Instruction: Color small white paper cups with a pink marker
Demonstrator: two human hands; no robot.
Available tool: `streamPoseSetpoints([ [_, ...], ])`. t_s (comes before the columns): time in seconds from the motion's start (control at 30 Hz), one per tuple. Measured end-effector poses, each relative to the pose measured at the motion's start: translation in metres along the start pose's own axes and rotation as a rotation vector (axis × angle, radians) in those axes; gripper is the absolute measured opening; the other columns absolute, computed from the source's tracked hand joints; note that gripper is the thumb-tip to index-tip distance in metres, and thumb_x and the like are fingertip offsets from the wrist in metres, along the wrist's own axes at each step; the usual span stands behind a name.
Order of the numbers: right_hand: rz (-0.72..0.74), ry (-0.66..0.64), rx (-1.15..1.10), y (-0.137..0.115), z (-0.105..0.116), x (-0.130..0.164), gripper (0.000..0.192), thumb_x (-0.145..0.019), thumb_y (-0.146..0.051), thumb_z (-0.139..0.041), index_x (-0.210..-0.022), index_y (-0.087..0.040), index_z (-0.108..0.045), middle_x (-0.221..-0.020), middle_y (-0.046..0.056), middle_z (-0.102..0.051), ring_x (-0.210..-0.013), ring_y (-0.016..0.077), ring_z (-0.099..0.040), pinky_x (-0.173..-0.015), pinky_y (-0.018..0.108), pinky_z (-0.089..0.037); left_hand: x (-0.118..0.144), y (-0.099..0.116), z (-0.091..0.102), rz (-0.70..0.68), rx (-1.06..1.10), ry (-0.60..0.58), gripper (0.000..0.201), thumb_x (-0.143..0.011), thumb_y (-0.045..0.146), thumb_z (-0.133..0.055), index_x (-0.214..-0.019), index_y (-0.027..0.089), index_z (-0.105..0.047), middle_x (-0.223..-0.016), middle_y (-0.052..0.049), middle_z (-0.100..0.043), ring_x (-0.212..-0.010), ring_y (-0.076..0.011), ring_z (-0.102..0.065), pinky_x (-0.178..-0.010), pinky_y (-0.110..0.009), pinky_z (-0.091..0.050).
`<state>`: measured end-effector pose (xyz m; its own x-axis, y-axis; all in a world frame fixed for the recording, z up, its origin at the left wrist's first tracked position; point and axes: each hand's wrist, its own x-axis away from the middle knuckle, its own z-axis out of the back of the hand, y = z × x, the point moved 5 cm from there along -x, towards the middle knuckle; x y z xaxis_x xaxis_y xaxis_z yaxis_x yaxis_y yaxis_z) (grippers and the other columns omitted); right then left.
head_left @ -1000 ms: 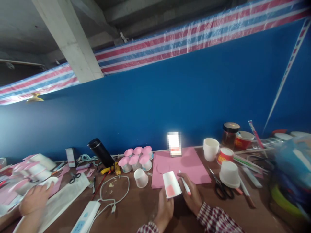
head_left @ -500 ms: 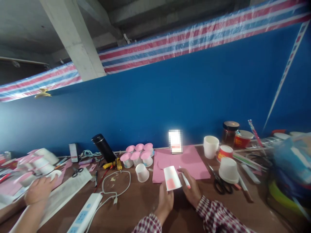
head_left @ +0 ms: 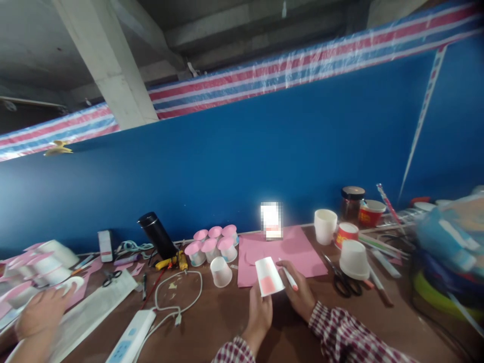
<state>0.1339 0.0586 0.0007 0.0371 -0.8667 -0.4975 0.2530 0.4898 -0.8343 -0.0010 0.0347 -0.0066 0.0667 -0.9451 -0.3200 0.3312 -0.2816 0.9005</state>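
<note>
- Head view, item held: a white paper cup (head_left: 268, 277) with a pink patch on its side, tilted, mouth toward the wearer, raised just above the brown table (head_left: 212, 322) at the near edge of a pink paper sheet (head_left: 295, 252).
- Left hand (head_left: 260, 315): fingers closed round the cup's lower rim, gripping it from below; wrist in a checked sleeve.
- Right hand (head_left: 300, 295): closed in a writing pinch on a white marker with a pink tip (head_left: 290, 279), the tip just beside the cup's wall; whether it touched could not be told.
- Risk, judged: the thin cup wall could buckle under a tight grip or firm pen pressure, giving a smeared or wandering patch of colour.
- Risk, judged: the pink tip could mark the left fingers or the sheet if the cup turned in the grip.
- Risk, judged: a loose upturned cup (head_left: 221, 271) and scissors (head_left: 342, 285) lay near either elbow and could be knocked.
- Also present: a cluster of pink-topped cups (head_left: 214, 244), a power strip (head_left: 130, 338) with white cable, and another person's hand (head_left: 40, 315) at far left, blurred, well apart.
</note>
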Motion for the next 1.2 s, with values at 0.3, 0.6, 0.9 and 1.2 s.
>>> streamPoseSetpoints([
  [0.3, -0.100, -0.019, -0.022, 0.004, -0.001, -0.001, 0.028, -0.094, -0.040, -0.040, -0.105, -0.019, -0.054, -0.072, 0.001, -0.060, -0.063, 0.0153, -0.057, -0.058, 0.024, -0.047, -0.001, -0.003, 0.002, 0.019, 0.007, 0.012, 0.038, -0.086, 0.042, -0.046, -0.091, 0.011, -0.068, -0.092, -0.015, -0.071, -0.084, -0.0262, -0.065, -0.079, -0.037, -0.051],
  [0.6, -0.099, -0.031, -0.018, 0.003, 0.000, 0.000, 0.028, -0.094, -0.041, -0.040, -0.106, -0.019, -0.053, -0.076, 0.002, -0.060, -0.066, 0.0158, -0.058, -0.061, 0.025, -0.046, -0.001, 0.000, 0.002, 0.013, 0.083, 0.003, 0.040, -0.085, 0.046, -0.048, -0.092, 0.012, -0.067, -0.089, -0.013, -0.070, -0.082, -0.0250, -0.064, -0.078, -0.036, -0.051],
  [0.9, -0.106, -0.026, -0.035, 0.001, 0.000, -0.001, 0.028, -0.094, -0.041, -0.042, -0.103, -0.018, -0.055, -0.071, 0.000, -0.058, -0.063, 0.0152, -0.057, -0.059, 0.024, -0.045, -0.001, 0.005, 0.003, 0.002, 0.095, 0.006, 0.039, -0.085, 0.046, -0.048, -0.085, 0.012, -0.067, -0.085, -0.012, -0.070, -0.077, -0.0231, -0.062, -0.075, -0.034, -0.051],
  [1.2, -0.075, -0.037, -0.012, 0.003, -0.001, 0.001, 0.026, -0.095, -0.040, -0.040, -0.105, -0.019, -0.054, -0.075, 0.002, -0.060, -0.066, 0.0159, -0.058, -0.061, 0.025, -0.047, 0.000, 0.006, 0.004, -0.020, 0.060, -0.003, 0.039, -0.088, 0.041, -0.044, -0.095, 0.011, -0.067, -0.090, -0.013, -0.070, -0.078, -0.0229, -0.063, -0.079, -0.036, -0.051],
])
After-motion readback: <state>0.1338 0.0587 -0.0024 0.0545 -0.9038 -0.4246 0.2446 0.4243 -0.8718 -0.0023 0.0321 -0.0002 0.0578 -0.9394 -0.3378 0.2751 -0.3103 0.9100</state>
